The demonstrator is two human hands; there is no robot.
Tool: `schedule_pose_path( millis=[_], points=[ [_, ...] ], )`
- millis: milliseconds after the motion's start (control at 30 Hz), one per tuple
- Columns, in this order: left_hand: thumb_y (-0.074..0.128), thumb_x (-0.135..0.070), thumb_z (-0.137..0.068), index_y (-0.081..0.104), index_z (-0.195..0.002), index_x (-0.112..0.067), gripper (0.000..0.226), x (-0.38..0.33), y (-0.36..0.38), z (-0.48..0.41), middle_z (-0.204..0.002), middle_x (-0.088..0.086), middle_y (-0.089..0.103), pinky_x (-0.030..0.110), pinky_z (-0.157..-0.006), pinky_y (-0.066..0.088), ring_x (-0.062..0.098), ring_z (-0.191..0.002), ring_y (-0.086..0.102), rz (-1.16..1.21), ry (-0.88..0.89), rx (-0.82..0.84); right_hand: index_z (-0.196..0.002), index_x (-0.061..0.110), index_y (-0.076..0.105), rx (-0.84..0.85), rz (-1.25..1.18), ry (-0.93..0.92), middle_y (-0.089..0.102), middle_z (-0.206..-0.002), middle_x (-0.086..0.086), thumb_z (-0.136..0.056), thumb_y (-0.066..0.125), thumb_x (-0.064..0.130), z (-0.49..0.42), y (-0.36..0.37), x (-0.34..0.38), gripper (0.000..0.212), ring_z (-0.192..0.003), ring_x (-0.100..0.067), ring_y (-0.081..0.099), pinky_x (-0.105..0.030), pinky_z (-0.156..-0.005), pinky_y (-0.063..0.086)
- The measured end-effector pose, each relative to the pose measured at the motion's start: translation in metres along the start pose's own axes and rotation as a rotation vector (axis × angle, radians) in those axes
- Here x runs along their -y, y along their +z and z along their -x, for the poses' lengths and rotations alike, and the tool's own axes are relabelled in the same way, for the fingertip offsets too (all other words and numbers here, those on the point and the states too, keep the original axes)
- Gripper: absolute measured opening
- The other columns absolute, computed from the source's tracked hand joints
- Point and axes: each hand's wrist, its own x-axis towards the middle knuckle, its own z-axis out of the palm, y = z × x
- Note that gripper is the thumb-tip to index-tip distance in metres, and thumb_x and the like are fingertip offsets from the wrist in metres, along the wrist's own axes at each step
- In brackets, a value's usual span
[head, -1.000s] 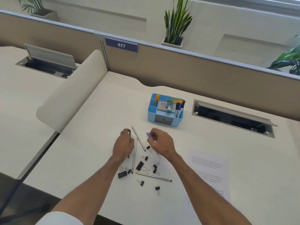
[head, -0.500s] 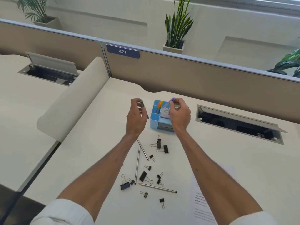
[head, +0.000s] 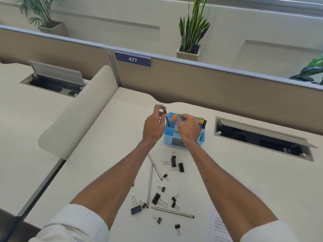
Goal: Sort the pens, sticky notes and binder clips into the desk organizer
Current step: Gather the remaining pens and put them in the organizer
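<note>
While your left grip [head: 153, 127] is raised just left of the blue desk organizer [head: 168, 139], its thumb and fingers pinch a dark grey pen [head: 166, 117] near the top end. The pen stands almost upright, its lower end inside the organizer's back left compartment. Your right grip [head: 189, 130] sits over the middle of the organizer, back of the hand up, fingers curled downward. A purple pen [head: 176, 119] shows just beside those fingertips, among orange ones; you cannot tell from here whether the fingers grasp it. Both forearms reach straight forward and converge on the organizer, sleeves rolled near the elbows.

Under your forearms, two silver pens [head: 150, 186] lie crossed on the bench [head: 104, 154], a pencil [head: 173, 212] lies nearer you, and black binder clips [head: 180, 167] are scattered around them, well apart from the organizer. Markers [head: 203, 124] stand in the organizer's right compartment.

To the left you have an open stretch of bench up to the curved screen [head: 78, 110] at its side edge. To the right, bench surface runs to the open cable hatch [head: 262, 138]. Behind the organizer, the bench's wavy back edge and the partition [head: 209, 88] are near. A sheet of paper [head: 221, 226] lies beside your right forearm, at the near edge.
</note>
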Motion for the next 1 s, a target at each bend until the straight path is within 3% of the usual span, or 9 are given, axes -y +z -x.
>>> schedule_pose_path(
  millis=[67,200,400,533,733,800,867,933,1000],
  points=[
    [0.053,-0.015,-0.113,0.052,-0.133,-0.019,0.020,0.000,0.003,-0.001,-0.113,0.002,0.079,0.050,-0.089,0.064,0.027,-0.096,0.078,-0.024,-0.011,0.006,-0.127,0.018,0.078,-0.002,-0.005,-0.019,0.079,-0.123,0.000,-0.106,0.064,0.026,0.002,-0.003,-0.006,0.027,-0.111,-0.020,0.074,-0.032,-0.081,0.059],
    [0.051,-0.015,-0.112,0.053,-0.131,-0.020,0.020,-0.003,0.008,-0.003,-0.108,0.003,0.080,0.050,-0.080,0.064,0.029,-0.088,0.076,-0.050,-0.029,0.001,-0.118,0.022,0.079,-0.031,-0.060,-0.026,0.080,-0.114,0.005,-0.104,0.066,0.023,0.009,-0.011,-0.013,0.020,-0.104,-0.016,0.074,-0.021,-0.065,0.042],
    [0.054,-0.020,-0.112,0.054,-0.136,-0.019,0.024,-0.010,0.017,-0.013,-0.109,0.001,0.080,0.041,-0.080,0.066,0.021,-0.092,0.076,-0.037,-0.008,-0.057,-0.112,0.025,0.076,-0.051,-0.119,-0.037,0.078,-0.117,0.006,-0.103,0.066,0.024,0.019,-0.020,-0.028,0.013,-0.109,-0.019,0.074,-0.013,-0.058,0.046],
    [0.055,-0.025,-0.113,0.054,-0.138,-0.017,0.026,-0.008,0.021,-0.020,-0.114,0.005,0.079,0.035,-0.085,0.066,0.022,-0.099,0.077,-0.063,0.013,-0.066,-0.112,0.024,0.074,-0.036,-0.119,-0.047,0.076,-0.122,0.004,-0.105,0.066,0.027,0.020,-0.021,-0.037,0.012,-0.115,-0.026,0.074,-0.014,-0.063,0.053],
    [0.057,-0.027,-0.112,0.054,-0.132,-0.020,0.021,-0.001,0.029,-0.019,-0.120,0.007,0.080,0.045,-0.080,0.068,0.027,-0.098,0.077,-0.166,-0.037,0.038,-0.111,0.022,0.074,-0.020,-0.122,-0.049,0.075,-0.124,0.003,-0.105,0.066,0.027,0.022,-0.018,-0.043,0.012,-0.121,-0.025,0.071,-0.007,-0.061,0.047],
    [0.057,-0.028,-0.111,0.057,-0.131,-0.020,0.022,0.004,0.031,-0.015,-0.119,0.009,0.078,0.045,-0.083,0.067,0.026,-0.105,0.074,-0.204,-0.061,0.058,-0.112,0.022,0.075,-0.010,-0.128,-0.057,0.076,-0.124,0.004,-0.104,0.066,0.026,0.023,-0.017,-0.044,0.012,-0.121,-0.023,0.071,-0.009,-0.062,0.049],
    [0.057,-0.028,-0.111,0.062,-0.132,-0.019,0.023,0.011,0.031,-0.013,-0.120,0.009,0.076,0.043,-0.088,0.065,0.023,-0.112,0.069,-0.228,-0.076,0.070,-0.113,0.022,0.076,0.004,-0.160,-0.068,0.077,-0.121,0.005,-0.103,0.068,0.022,0.024,-0.016,-0.045,0.012,-0.118,-0.019,0.072,-0.021,-0.068,0.060],
    [0.057,-0.027,-0.112,0.065,-0.134,-0.019,0.025,0.016,0.030,-0.010,-0.127,0.008,0.073,0.041,-0.095,0.062,0.021,-0.120,0.065,-0.227,-0.082,0.084,-0.114,0.023,0.077,0.026,-0.216,-0.083,0.079,-0.118,0.006,-0.102,0.069,0.018,0.028,-0.013,-0.046,0.016,-0.110,-0.013,0.073,-0.034,-0.077,0.066],
    [0.056,-0.025,-0.112,0.065,-0.142,-0.018,0.032,0.019,0.028,-0.006,-0.139,0.005,0.070,0.040,-0.103,0.060,0.021,-0.129,0.060,-0.221,-0.065,0.088,-0.113,0.023,0.079,0.061,-0.259,-0.119,0.080,-0.114,0.007,-0.100,0.070,0.015,0.033,-0.011,-0.047,0.017,-0.106,-0.009,0.072,-0.037,-0.079,0.067]
  ],
)
